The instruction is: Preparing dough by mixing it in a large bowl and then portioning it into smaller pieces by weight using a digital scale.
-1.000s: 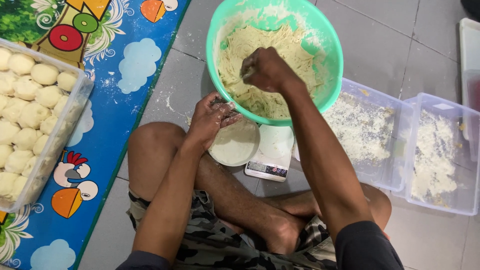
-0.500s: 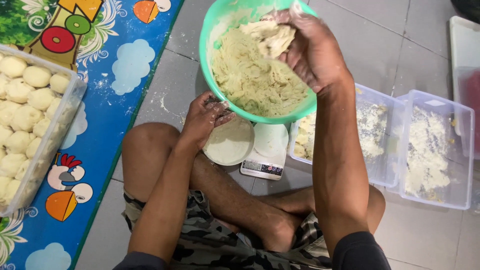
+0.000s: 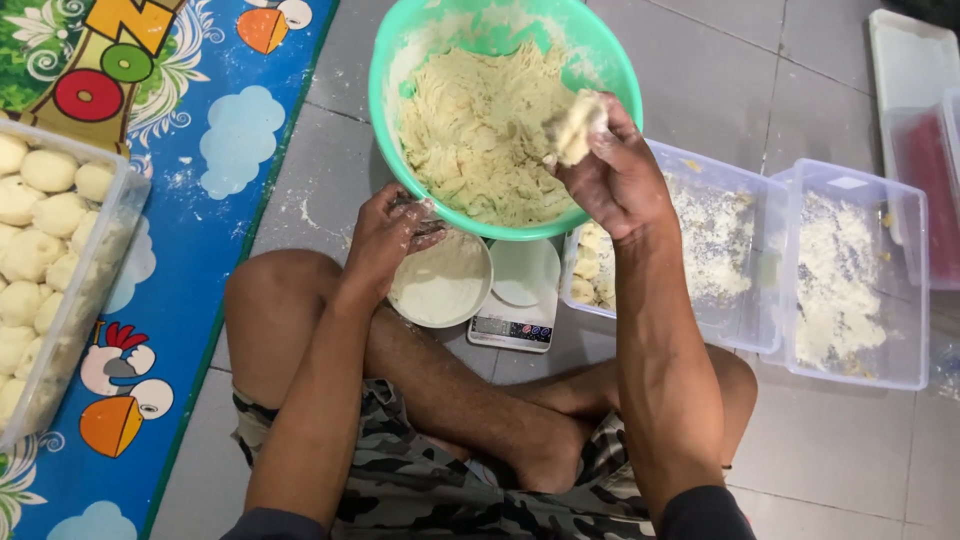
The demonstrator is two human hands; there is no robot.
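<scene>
Right hand (image 3: 612,178): closed around a pale dough lump (image 3: 574,126), raised over the round green plastic bowl (image 3: 392,70) of dough, clear of the mass. Left hand (image 3: 388,234): fingers curled narrow on the small white bowl (image 3: 440,285), beside the digital scale (image 3: 520,300).

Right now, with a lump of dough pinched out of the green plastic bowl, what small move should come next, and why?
Probably carry the pale lump of dough in the right hand down to the small white digital scale. Its round platform sits bare just below the green plastic bowl, while the left hand steadies the bowl's near rim over a small white bowl of flour.
</scene>
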